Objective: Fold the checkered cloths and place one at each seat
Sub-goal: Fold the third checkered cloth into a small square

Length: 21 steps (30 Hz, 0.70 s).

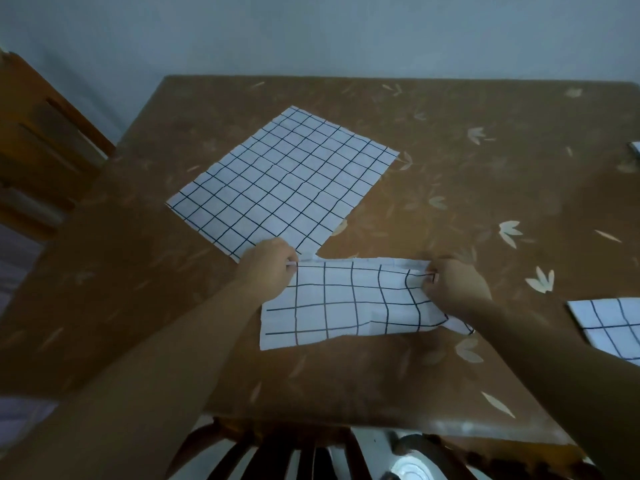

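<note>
A white checkered cloth (349,303), folded into a long strip, lies near the front of the brown table (450,188). My left hand (268,266) pinches its far left corner. At the far right corner my right hand (455,282) pinches the cloth, which bunches there. Behind it a second checkered cloth (284,181) lies flat and unfolded, tilted on the table. A folded checkered cloth (609,325) sits at the right edge.
A wooden chair back (294,452) stands at the table's near side and another chair (38,143) at the left. A sliver of another cloth (635,147) shows at the far right edge. The wall runs behind the table.
</note>
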Motion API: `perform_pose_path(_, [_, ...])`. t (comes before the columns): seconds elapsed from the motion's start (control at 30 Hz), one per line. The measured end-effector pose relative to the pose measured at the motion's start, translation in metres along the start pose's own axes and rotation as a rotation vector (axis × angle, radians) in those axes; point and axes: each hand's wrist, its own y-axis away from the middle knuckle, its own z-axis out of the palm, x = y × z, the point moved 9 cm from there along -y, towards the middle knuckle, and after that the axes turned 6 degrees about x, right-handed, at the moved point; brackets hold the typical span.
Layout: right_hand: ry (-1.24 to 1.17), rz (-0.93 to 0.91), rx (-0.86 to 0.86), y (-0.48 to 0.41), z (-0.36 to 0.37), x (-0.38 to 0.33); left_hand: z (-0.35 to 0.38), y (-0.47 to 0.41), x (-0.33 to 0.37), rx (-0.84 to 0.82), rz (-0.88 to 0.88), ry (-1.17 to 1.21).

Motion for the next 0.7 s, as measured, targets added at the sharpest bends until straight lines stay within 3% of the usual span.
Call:
perform_pose_path(0.2, [0.059,-0.046,-0.088,-0.017,0.014,-0.005,0.029,-0.012,-0.01,-0.127,0.01,-0.027])
perform_pose_path(0.4, [0.173,0.012,-0.189,-0.027,0.019,-0.009,0.029,-0.02,-0.01,-0.098,0.015,-0.109])
perform_pose_path(0.53, [0.138,-0.065,-0.097,-0.03,0.004,-0.01,0.027,-0.017,-0.011,-0.117,-0.03,-0.083])
perform_pose_path(0.63, [-0.011,-0.11,-0.05,-0.027,-0.029,-0.02,0.013,-0.015,-0.007,-0.173,-0.02,-0.243])
perform_pose_path(0.7, [-0.003,-0.176,0.027,-0.028,-0.062,-0.032,-0.015,-0.019,0.002,-0.085,-0.005,-0.291])
